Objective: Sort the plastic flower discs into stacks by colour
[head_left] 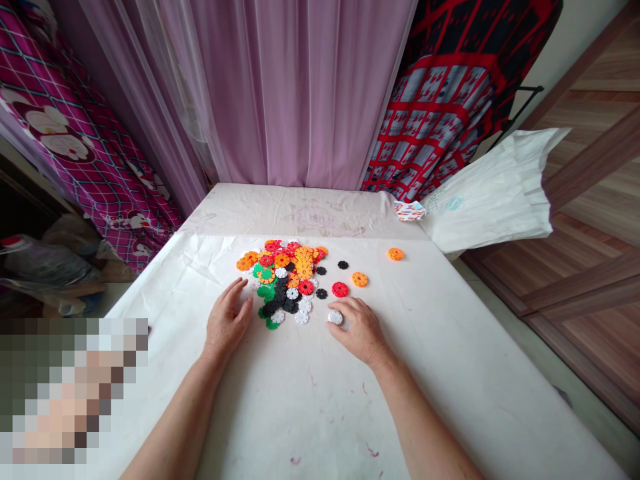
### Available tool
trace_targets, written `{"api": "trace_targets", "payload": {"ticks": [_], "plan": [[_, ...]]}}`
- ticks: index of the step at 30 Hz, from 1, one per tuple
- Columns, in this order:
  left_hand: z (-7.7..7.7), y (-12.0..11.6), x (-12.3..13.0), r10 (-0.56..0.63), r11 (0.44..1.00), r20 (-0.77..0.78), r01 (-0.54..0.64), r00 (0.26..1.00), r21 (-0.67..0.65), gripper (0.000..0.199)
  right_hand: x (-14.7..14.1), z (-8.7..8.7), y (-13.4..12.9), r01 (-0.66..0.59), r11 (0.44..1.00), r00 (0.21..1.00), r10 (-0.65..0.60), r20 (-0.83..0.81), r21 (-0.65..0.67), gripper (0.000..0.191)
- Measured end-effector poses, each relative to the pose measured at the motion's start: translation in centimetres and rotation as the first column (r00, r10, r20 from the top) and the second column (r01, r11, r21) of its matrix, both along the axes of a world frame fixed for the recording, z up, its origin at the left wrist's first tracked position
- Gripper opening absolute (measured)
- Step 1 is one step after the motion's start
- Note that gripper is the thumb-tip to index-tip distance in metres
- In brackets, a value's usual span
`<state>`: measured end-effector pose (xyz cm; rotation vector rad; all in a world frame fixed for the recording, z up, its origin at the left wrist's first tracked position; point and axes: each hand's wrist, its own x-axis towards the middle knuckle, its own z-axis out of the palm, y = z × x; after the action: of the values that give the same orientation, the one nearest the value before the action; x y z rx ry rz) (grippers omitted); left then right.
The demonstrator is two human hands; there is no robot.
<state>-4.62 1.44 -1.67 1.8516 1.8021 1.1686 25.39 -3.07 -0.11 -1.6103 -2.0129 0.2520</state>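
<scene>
A heap of notched plastic snowflake discs in orange, red, green, black and white lies on the table between my hands. My left hand rests at the left side of the heap, its fingers apart and nothing in them. Between the thumb and fingers of my right hand, right of the heap, is a small stack of white snowflake discs. Just beyond that hand lie a red disc and an orange disc. Several black discs, one of them a black disc, sit apart at the heap's right edge.
Farther right on the white tablecloth lies another orange disc. A white bag and a small patterned paper piece are at the back right corner. Purple curtains hang behind the table. A blurred patch covers the lower left.
</scene>
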Motion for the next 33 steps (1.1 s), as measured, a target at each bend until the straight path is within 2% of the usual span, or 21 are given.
{"api": "trace_targets", "payload": {"ticks": [3, 6, 12, 19, 23, 28, 30, 33], "plan": [[0.1, 0.0, 0.0, -0.006, 1.000, -0.005, 0.006, 1.000, -0.006, 0.044, -1.2, 0.8, 0.1, 0.008, 0.999, 0.999, -0.010, 0.031, 0.036, 0.022], [0.2, -0.1, 0.1, -0.007, 1.000, -0.003, 0.007, 1.000, -0.006, 0.044, -3.3, 1.8, 0.1, 0.031, 0.999, 0.991, -0.030, 0.132, -0.007, 0.011], [0.3, -0.2, 0.3, 0.006, 1.000, 0.013, -0.006, 1.000, -0.005, 0.044, -6.5, 2.3, 0.0, 0.077, 0.994, 0.954, -0.050, 0.294, -0.079, 0.026], [0.4, -0.1, 0.3, -0.003, 1.000, -0.006, 0.003, 1.000, 0.001, 0.044, -7.8, 2.1, 0.6, 0.073, 0.989, 0.957, -0.033, 0.289, -0.127, 0.019], [0.4, -0.1, 0.2, -0.003, 1.000, -0.014, 0.003, 1.000, 0.007, 0.043, -5.9, 1.7, 0.5, 0.065, 0.997, 0.985, -0.056, 0.164, -0.051, 0.018], [0.8, -0.3, 0.4, -0.015, 1.000, -0.020, 0.015, 1.000, -0.008, 0.044, -0.2, 0.8, -0.3, 0.179, 0.974, 0.983, -0.181, 0.005, 0.136, 0.014], [0.9, -0.3, 0.4, -0.016, 1.000, -0.022, 0.016, 1.000, -0.013, 0.045, 1.4, 0.4, -0.6, 0.199, 0.969, 0.980, -0.198, -0.025, 0.144, 0.013], [0.9, -0.3, 0.4, -0.009, 1.000, -0.018, 0.008, 1.000, -0.018, 0.046, 2.1, 0.1, -0.9, 0.191, 0.974, 0.982, -0.189, -0.027, 0.124, 0.012]]}}
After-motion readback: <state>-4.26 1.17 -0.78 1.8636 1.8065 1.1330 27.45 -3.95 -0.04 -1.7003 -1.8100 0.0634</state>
